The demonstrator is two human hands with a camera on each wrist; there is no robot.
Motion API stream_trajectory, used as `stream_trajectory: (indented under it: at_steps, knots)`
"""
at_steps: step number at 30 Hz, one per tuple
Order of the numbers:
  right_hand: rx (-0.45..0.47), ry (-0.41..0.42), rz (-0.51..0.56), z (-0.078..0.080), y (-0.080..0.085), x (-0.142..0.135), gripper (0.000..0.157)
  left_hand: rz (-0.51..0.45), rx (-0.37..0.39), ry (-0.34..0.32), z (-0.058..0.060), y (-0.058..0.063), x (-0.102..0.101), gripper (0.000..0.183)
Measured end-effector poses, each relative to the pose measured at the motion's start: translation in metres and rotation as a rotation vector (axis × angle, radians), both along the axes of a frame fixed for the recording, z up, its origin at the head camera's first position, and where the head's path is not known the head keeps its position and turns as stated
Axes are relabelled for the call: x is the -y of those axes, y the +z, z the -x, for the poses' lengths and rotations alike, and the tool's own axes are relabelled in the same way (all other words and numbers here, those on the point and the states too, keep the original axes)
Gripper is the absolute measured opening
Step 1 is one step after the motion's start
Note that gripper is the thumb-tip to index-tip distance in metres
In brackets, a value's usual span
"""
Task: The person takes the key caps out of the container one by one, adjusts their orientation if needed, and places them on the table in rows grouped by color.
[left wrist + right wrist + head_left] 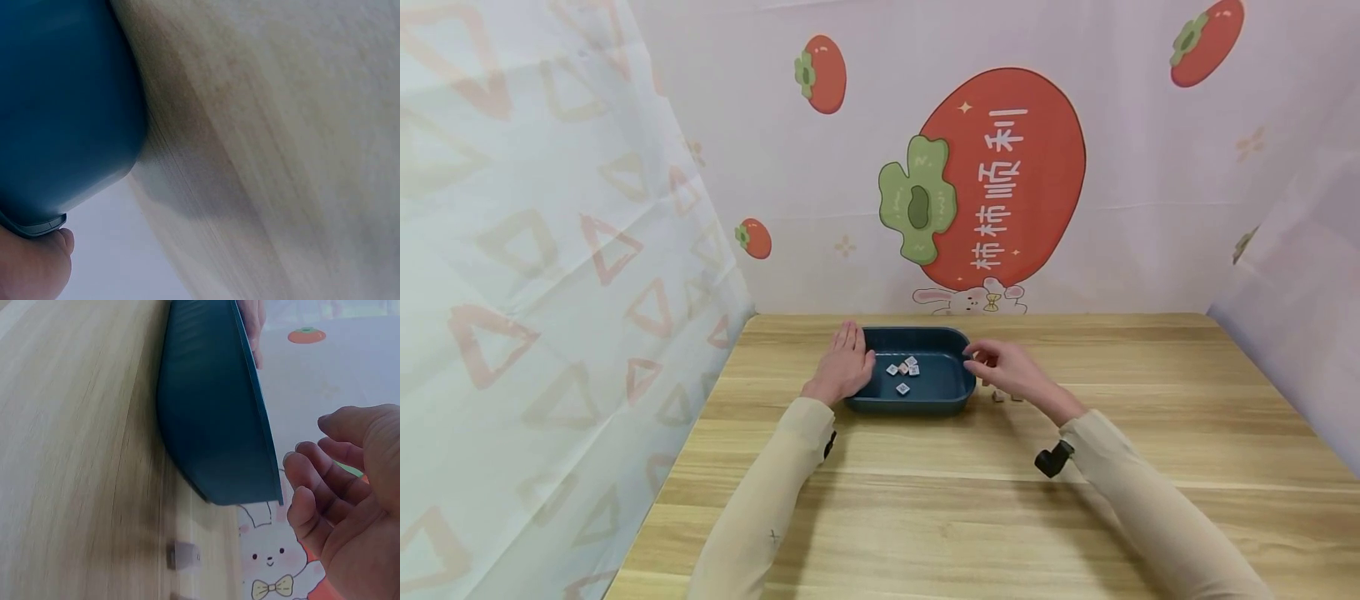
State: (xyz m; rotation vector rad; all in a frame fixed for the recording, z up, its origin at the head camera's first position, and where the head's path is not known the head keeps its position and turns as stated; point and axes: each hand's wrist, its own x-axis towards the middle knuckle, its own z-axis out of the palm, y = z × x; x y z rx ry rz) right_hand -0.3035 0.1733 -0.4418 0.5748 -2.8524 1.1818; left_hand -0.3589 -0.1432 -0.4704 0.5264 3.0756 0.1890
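A dark blue tray (906, 407) stands on the table, holding several small white cubes (902, 388) with dark marks and one pinkish-brown cube (903, 368). My left hand (844, 367) rests on the tray's left rim, its fingers extended toward the back; in the left wrist view a fingertip (37, 265) touches the rim. Over the right rim, my right hand (1011, 367) hovers with loosely bent fingers (306, 506). Nothing shows between them in the right wrist view. Beneath that hand lie small light cubes (997, 396) on the table, partly covered by it.
The pale wood table (910, 517) meets a printed cloth backdrop (1150, 233) behind the tray. Another patterned cloth wall (572, 333) hangs along the left side. A black wrist device (1055, 458) sits at the right cuff.
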Motion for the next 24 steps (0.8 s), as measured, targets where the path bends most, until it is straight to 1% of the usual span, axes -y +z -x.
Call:
stream_trajectory:
  at_steps: [6,11,16,20,24]
  knots:
    - [-0.022,0.015,0.004,0.007,-0.001,0.017,0.030,-0.008,0.001,-0.006,0.000,0.000,-0.001,0.065]
    - [0.004,0.049,0.001,0.016,-0.001,0.032,0.031,0.004,0.011,0.000,-0.001,0.001,-0.001,0.065]
    - [0.036,0.066,0.000,0.021,0.000,0.043,0.032,0.005,0.007,-0.005,-0.001,0.001,-0.001,0.066]
    - [0.070,0.077,-0.008,0.027,-0.003,0.050,0.034,0.009,-0.005,-0.004,0.000,0.000,0.000,0.067]
    - [0.103,0.081,-0.040,0.033,-0.008,0.057,0.035,0.004,-0.001,-0.003,0.000,-0.001,0.001,0.067]
